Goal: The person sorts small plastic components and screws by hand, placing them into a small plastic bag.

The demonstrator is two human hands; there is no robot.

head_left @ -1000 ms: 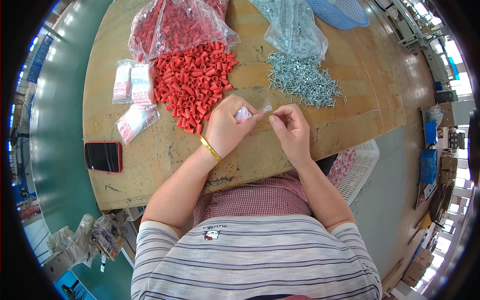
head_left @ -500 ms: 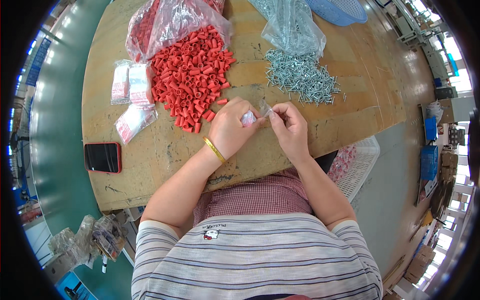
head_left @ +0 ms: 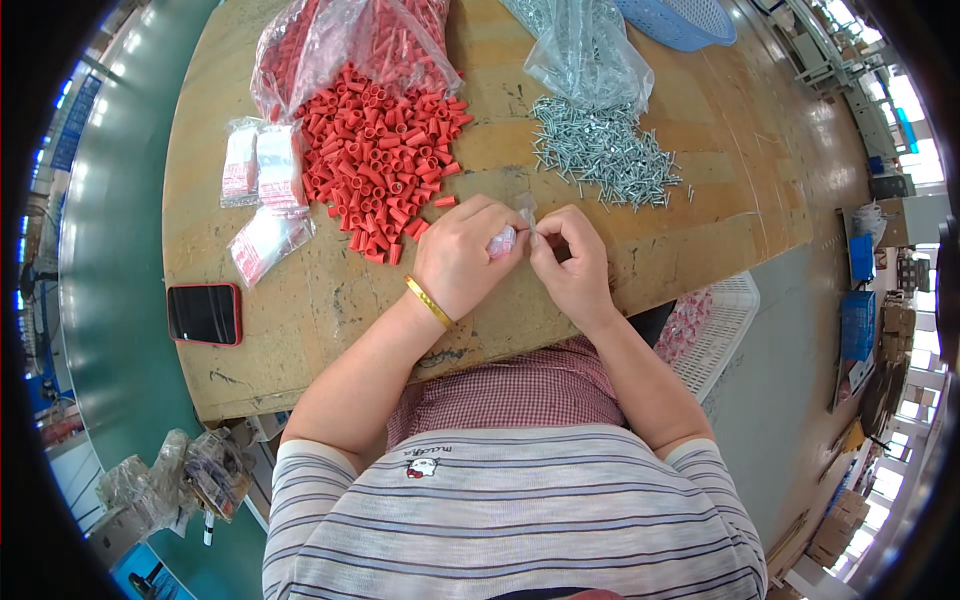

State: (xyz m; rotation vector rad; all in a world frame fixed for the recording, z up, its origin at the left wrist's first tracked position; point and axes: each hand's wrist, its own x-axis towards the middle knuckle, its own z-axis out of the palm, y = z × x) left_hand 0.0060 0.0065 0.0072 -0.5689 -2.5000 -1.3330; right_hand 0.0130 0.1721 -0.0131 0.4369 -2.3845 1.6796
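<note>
My left hand (head_left: 466, 252), with a gold bangle at its wrist, is closed around a small clear plastic bag (head_left: 502, 242). Part of the bag shows between thumb and fingers; its contents cannot be made out. The thumb and forefinger of my right hand (head_left: 573, 258) pinch the bag's clear edge, close against the left fingertips. Beyond my left hand lies a heap of red ribbed plastic caps (head_left: 380, 165), spilling from a large clear bag (head_left: 350, 45). A pile of silver screws (head_left: 605, 155) lies farther right, at the mouth of another clear bag (head_left: 590, 60).
Small flat plastic bags (head_left: 270, 245) lie left of the caps, above a red-edged phone (head_left: 205, 314). A blue plastic basket (head_left: 680, 22) stands at the table's far right. Below the right edge of the wooden table (head_left: 720, 235) is a white crate (head_left: 735, 325) holding red-and-clear packets.
My right hand has shifted slightly left, so its fingertips now meet those of my left hand at the bag's edge. The large bag over the red caps sits a little differently.
</note>
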